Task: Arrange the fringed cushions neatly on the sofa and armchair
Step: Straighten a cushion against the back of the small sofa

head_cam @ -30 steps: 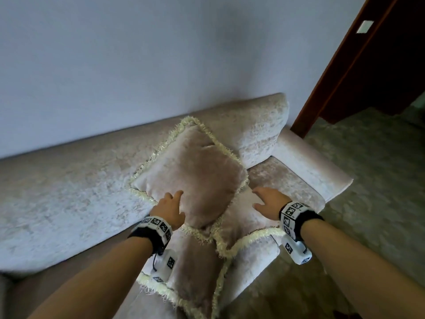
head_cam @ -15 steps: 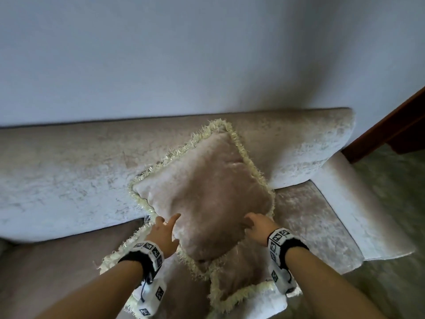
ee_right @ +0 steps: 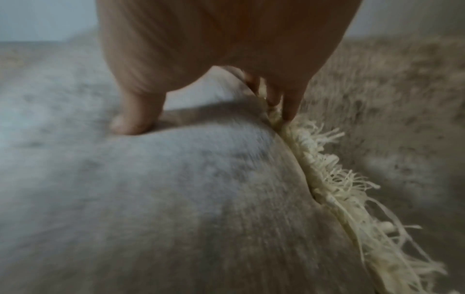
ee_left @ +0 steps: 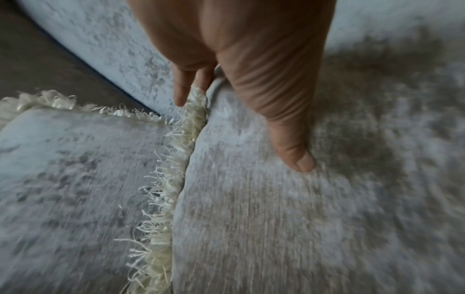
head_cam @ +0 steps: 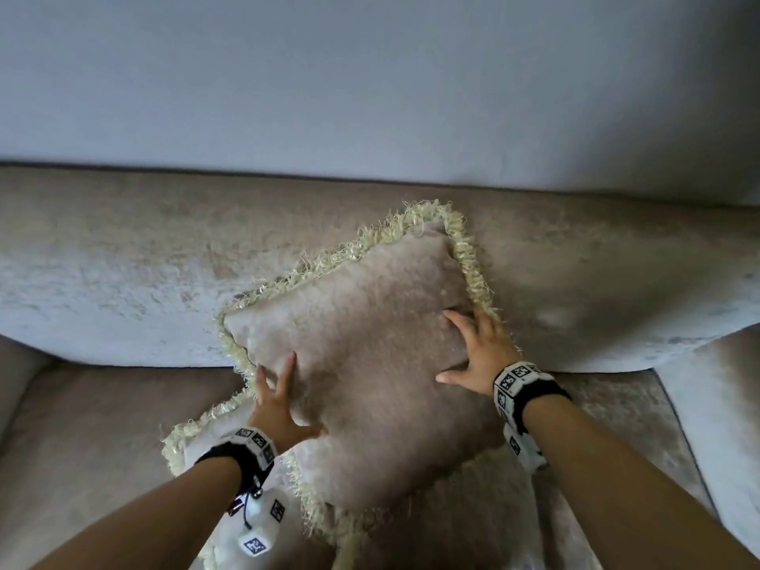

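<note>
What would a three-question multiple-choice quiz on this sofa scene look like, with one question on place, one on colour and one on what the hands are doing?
1. Where does the top cushion rest?
A. On the floor
B. Against the sofa back, over another cushion
C. On the armrest

2. What colour is the fringe?
A. Pale cream
B. Red
C. Black

3. What are the hands doing?
A. Both hang idle
B. Only one touches the cushion
C. Each is on one side of the top cushion

Answers:
1 B: its upper corner leans on the backrest and a second fringed cushion shows beneath it.
2 A: the threads look pale cream in all views.
3 C: the left hand and right hand lie on opposite edges, thumbs pressing the front.
</note>
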The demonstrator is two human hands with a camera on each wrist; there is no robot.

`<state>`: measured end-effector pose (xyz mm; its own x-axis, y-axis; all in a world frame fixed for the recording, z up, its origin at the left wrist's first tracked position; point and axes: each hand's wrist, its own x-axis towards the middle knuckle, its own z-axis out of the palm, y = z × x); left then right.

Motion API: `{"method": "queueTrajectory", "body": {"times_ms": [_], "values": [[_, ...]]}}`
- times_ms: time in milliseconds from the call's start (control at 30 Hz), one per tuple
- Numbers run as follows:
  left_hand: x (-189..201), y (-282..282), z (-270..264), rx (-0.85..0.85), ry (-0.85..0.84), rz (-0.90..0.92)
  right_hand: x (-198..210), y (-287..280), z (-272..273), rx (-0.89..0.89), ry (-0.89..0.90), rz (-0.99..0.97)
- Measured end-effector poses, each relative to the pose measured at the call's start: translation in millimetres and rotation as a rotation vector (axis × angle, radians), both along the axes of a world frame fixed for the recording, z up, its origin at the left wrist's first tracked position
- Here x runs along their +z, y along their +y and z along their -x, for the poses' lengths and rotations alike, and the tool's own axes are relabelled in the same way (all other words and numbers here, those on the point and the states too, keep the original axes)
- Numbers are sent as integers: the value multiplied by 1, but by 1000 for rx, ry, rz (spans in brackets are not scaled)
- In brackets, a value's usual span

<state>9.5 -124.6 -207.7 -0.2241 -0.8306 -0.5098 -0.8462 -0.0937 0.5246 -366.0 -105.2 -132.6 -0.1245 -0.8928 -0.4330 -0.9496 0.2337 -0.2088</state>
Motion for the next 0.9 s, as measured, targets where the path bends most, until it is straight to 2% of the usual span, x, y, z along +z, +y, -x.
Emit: {"method": "queueTrajectory", "body": {"times_ms": [100, 200, 333, 467, 600, 767, 900], "values": [[-10, -4, 11, 97, 15, -39, -25, -9, 19, -25, -150, 3], [-30, -10, 16, 192, 10, -101, -52, -14, 25, -52, -256, 86], [-51, -16, 22, 273, 41, -123, -77, -15, 23, -30, -276, 200], [-62, -15, 24, 367, 110, -117, -83, -16, 21, -4, -261, 228], [-64, -7, 19, 386, 202, -117, -75, -13, 17, -44, -227, 164], [-29, 10, 11, 329, 340, -86, -39, 0, -2, -147, -214, 108], [-7, 13, -16, 301, 424, -63, -5, 13, -25, -190, -219, 32]]}}
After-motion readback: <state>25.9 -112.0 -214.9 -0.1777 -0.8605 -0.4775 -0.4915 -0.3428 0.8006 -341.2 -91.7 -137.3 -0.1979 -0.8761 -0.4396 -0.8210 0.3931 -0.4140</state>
